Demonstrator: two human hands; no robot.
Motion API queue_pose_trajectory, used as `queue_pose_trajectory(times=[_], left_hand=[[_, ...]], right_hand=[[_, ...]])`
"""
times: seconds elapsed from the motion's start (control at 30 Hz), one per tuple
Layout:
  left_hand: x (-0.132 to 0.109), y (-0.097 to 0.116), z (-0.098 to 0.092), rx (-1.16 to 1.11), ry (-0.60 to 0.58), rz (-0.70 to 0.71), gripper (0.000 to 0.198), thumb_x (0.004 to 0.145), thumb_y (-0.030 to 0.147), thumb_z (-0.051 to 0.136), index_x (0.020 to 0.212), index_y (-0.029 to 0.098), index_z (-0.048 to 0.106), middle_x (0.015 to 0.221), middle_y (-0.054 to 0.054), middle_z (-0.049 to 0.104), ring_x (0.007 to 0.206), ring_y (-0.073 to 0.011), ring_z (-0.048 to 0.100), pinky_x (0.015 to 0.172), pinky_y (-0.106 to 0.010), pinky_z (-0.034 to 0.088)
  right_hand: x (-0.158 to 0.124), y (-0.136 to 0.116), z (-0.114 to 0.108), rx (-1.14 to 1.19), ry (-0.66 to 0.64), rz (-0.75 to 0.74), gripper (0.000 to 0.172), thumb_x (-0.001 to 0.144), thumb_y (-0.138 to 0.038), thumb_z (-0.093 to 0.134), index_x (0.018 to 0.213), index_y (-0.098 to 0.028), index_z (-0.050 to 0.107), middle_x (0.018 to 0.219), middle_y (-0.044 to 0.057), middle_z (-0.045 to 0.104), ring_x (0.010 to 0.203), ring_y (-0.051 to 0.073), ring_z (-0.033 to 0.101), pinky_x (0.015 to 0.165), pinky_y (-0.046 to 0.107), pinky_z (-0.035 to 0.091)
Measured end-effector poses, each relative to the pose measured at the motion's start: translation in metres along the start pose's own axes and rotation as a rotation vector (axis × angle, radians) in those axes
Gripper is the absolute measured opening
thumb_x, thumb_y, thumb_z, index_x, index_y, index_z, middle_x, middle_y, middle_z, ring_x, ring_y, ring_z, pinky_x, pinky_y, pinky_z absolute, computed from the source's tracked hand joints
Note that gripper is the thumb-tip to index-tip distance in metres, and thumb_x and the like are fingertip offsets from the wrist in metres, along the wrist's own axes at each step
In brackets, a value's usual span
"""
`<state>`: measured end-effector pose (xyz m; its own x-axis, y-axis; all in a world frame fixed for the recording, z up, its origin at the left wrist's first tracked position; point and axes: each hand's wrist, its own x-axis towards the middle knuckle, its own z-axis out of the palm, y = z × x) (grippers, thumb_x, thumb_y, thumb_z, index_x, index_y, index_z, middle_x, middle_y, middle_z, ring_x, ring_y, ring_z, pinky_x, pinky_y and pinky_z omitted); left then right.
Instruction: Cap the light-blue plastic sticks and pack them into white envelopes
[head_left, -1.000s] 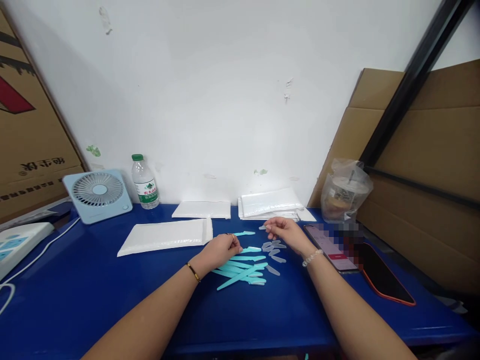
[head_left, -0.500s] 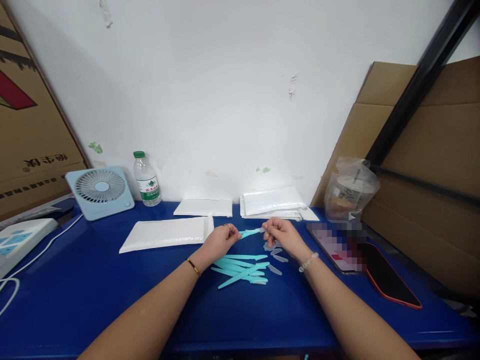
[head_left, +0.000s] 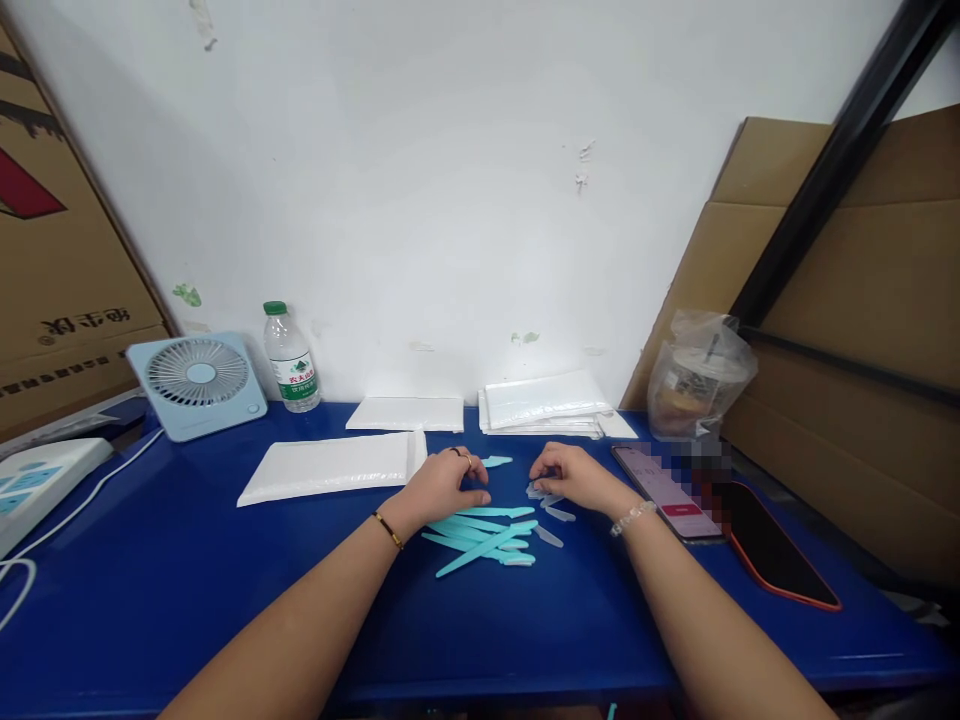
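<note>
My left hand (head_left: 448, 484) is open, thumb and fingers apart, just above a pile of teal eyebrow razors (head_left: 480, 545). One more razor (head_left: 498, 461) pokes out behind its fingers; the handle is hidden, and contact with the hand is unclear. On the right, my right hand (head_left: 574, 474) has its fingers curled down over several small clear razor caps (head_left: 551, 502). Whatever lies between those fingertips is hidden. A single loose cap (head_left: 549, 537) rests beside the razors' tips.
White padded mailers (head_left: 330, 466) lie behind my left hand, with a stack of mailers (head_left: 544, 400) by the wall. A fan (head_left: 199, 385) and water bottle (head_left: 292, 365) stand left. Two phones (head_left: 780, 545) and a bagged cup (head_left: 697, 385) are on the right of the blue table (head_left: 585, 630).
My hands have moved apart. The left fingers have opened from the razor they pinched, which now shows behind them. My right hand has left the razor's tip and lowered over the caps.
</note>
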<state>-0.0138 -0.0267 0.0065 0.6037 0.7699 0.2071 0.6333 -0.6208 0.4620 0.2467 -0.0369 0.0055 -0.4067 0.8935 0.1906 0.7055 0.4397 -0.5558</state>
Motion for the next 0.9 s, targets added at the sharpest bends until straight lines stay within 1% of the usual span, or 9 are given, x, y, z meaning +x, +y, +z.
queue_pose_trajectory(times=[0.07, 0.13, 0.2, 0.3, 0.4, 0.5, 0.6, 0.73, 0.9], left_hand=[[0.0, 0.002, 0.001, 0.004, -0.121, 0.023, 0.021, 0.071, 0.041, 0.065, 0.082, 0.024, 0.066, 0.084, 0.0, 0.062, 0.079, -0.0165, 0.056, 0.065, -0.024, 0.039], [0.0, 0.004, 0.003, 0.024, -0.164, -0.004, 0.015, 0.073, 0.037, 0.063, 0.077, 0.023, 0.066, 0.078, 0.0, 0.063, 0.073, -0.0153, 0.056, 0.061, -0.024, 0.037], [0.001, 0.004, 0.006, 0.047, -0.151, -0.034, 0.013, 0.075, 0.034, 0.06, 0.075, 0.022, 0.065, 0.076, 0.0, 0.063, 0.069, -0.0147, 0.055, 0.059, -0.024, 0.036], [0.002, 0.003, 0.007, 0.048, -0.098, -0.066, 0.015, 0.078, 0.032, 0.055, 0.073, 0.02, 0.064, 0.081, -0.002, 0.063, 0.069, -0.0146, 0.055, 0.059, -0.024, 0.037], [0.002, -0.002, 0.004, 0.008, -0.057, -0.116, 0.017, 0.081, 0.031, 0.051, 0.075, 0.02, 0.062, 0.082, -0.002, 0.063, 0.071, -0.0149, 0.056, 0.06, -0.025, 0.038], [0.001, -0.007, 0.001, -0.02, -0.036, -0.149, 0.018, 0.081, 0.032, 0.05, 0.076, 0.019, 0.061, 0.082, -0.003, 0.062, 0.072, -0.0156, 0.056, 0.06, -0.025, 0.039], [0.001, -0.009, -0.001, -0.047, -0.029, -0.157, 0.019, 0.08, 0.033, 0.049, 0.075, 0.018, 0.061, 0.083, -0.004, 0.062, 0.072, -0.0163, 0.056, 0.06, -0.025, 0.04], [0.001, -0.006, -0.003, -0.104, -0.033, -0.171, 0.021, 0.078, 0.036, 0.051, 0.076, 0.018, 0.061, 0.079, -0.004, 0.062, 0.07, -0.0167, 0.055, 0.06, -0.026, 0.04], [0.003, -0.005, -0.002, -0.2, -0.084, -0.182, 0.027, 0.079, 0.04, 0.049, 0.08, 0.017, 0.061, 0.074, -0.002, 0.062, 0.065, -0.0152, 0.054, 0.057, -0.025, 0.038]], right_hand=[[-0.001, 0.001, 0.001, -0.028, -0.054, -0.011, 0.009, 0.074, -0.027, 0.064, 0.079, -0.02, 0.068, 0.081, 0.002, 0.058, 0.068, 0.013, 0.055, 0.06, 0.023, 0.042], [0.0, 0.0, 0.003, -0.067, -0.058, -0.027, 0.008, 0.076, -0.026, 0.062, 0.079, -0.02, 0.066, 0.08, 0.002, 0.058, 0.068, 0.013, 0.054, 0.061, 0.023, 0.042], [0.001, -0.003, 0.005, -0.114, -0.043, -0.041, 0.007, 0.078, -0.024, 0.059, 0.08, -0.019, 0.064, 0.081, 0.003, 0.058, 0.068, 0.013, 0.054, 0.061, 0.024, 0.042], [0.002, -0.004, 0.005, -0.158, -0.026, -0.045, 0.006, 0.079, -0.023, 0.058, 0.08, -0.019, 0.062, 0.081, 0.003, 0.058, 0.069, 0.014, 0.053, 0.061, 0.024, 0.041], [0.002, -0.003, 0.002, -0.172, -0.021, -0.059, 0.007, 0.079, -0.025, 0.059, 0.081, -0.019, 0.062, 0.079, 0.002, 0.058, 0.067, 0.013, 0.053, 0.059, 0.023, 0.04], [0.001, -0.005, -0.003, -0.194, 0.003, -0.108, 0.008, 0.08, -0.026, 0.058, 0.083, -0.019, 0.062, 0.08, 0.002, 0.059, 0.064, 0.012, 0.052, 0.06, 0.024, 0.039], [0.001, -0.012, -0.005, -0.237, 0.044, -0.181, 0.008, 0.081, -0.026, 0.058, 0.083, -0.02, 0.063, 0.08, 0.002, 0.06, 0.069, 0.014, 0.053, 0.065, 0.026, 0.04], [0.002, -0.022, -0.002, -0.3, 0.077, -0.262, 0.008, 0.084, -0.026, 0.057, 0.085, -0.02, 0.062, 0.083, 0.004, 0.061, 0.078, 0.017, 0.054, 0.073, 0.03, 0.04], [0.003, -0.03, 0.007, -0.324, 0.073, -0.323, 0.012, 0.087, -0.028, 0.053, 0.09, -0.02, 0.062, 0.087, 0.006, 0.06, 0.079, 0.018, 0.054, 0.074, 0.031, 0.04]])
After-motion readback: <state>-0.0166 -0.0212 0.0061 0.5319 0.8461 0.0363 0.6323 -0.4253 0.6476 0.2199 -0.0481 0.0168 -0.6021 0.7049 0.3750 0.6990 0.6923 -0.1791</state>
